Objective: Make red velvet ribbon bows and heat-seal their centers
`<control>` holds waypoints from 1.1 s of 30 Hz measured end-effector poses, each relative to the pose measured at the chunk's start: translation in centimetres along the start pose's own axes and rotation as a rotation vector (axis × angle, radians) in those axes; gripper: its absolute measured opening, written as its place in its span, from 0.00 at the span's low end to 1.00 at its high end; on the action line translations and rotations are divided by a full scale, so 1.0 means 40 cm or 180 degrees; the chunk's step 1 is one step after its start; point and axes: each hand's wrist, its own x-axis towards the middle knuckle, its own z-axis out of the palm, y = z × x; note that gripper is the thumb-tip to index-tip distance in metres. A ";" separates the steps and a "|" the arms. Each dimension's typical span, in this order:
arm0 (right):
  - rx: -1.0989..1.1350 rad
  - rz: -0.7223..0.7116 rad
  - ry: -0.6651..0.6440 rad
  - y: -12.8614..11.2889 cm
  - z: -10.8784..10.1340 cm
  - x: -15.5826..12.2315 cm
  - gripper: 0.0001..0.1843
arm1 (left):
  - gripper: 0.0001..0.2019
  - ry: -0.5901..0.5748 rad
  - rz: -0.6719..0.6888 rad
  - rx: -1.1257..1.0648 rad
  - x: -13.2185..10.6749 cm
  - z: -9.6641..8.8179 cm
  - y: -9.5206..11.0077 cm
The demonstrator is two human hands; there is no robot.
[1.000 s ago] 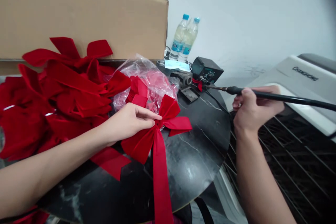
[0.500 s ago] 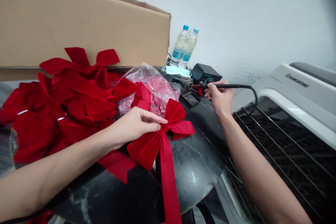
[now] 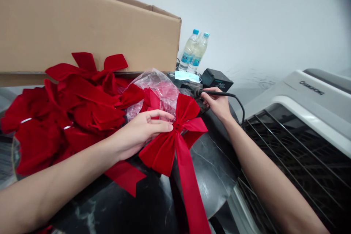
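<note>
My left hand (image 3: 142, 131) pinches the knot of a red velvet bow (image 3: 175, 142) that lies on the round black marble table (image 3: 208, 175), one long tail hanging over the near edge. My right hand (image 3: 218, 103) is closed round the black handle of a soldering iron (image 3: 211, 93), whose tip rests in the metal stand (image 3: 196, 90) just behind the bow. The iron's black cord (image 3: 241, 108) loops down to the right of my wrist.
A heap of red bows (image 3: 68, 109) covers the table's left side, with a clear plastic bag (image 3: 156, 87) of more beside it. Behind stand a big cardboard box (image 3: 87, 33), two water bottles (image 3: 194, 49), a black soldering station (image 3: 218, 79) and a blue face mask (image 3: 186, 76). A white appliance with a wire grille (image 3: 298, 135) is at right.
My right hand has carried the soldering iron from out over the grille leftward to the stand. My left hand has lifted and shifted the bow slightly toward the right.
</note>
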 end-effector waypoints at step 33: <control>-0.0422 -0.2010 -0.0891 -0.232 0.023 -0.256 0.12 | 0.07 -0.0150 0.0410 -0.0068 0.000 -0.003 0.009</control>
